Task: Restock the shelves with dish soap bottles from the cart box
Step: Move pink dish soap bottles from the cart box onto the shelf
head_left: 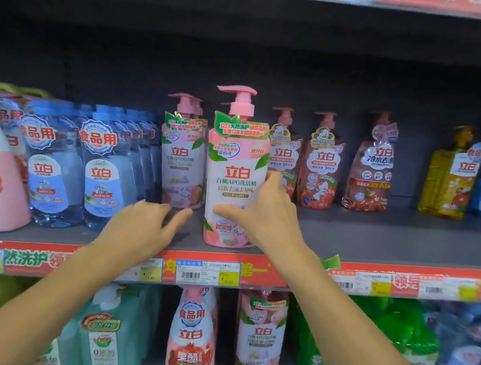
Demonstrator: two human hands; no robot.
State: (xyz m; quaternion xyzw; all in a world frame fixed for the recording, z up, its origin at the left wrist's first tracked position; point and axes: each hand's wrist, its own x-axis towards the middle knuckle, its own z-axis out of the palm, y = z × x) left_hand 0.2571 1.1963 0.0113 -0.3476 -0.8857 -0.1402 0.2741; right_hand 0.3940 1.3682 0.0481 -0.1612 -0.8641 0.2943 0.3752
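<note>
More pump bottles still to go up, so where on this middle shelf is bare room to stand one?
Bare grey shelf lies in front of the red refill pouches, right of the pink peach pump bottle the right hand grips. Left is crowded: clear blue bottles stand packed, left hand beside them.

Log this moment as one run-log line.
stage: placing | right hand: grips pink pump bottle, upright at shelf front | left hand: open, beside second pink bottle
</note>
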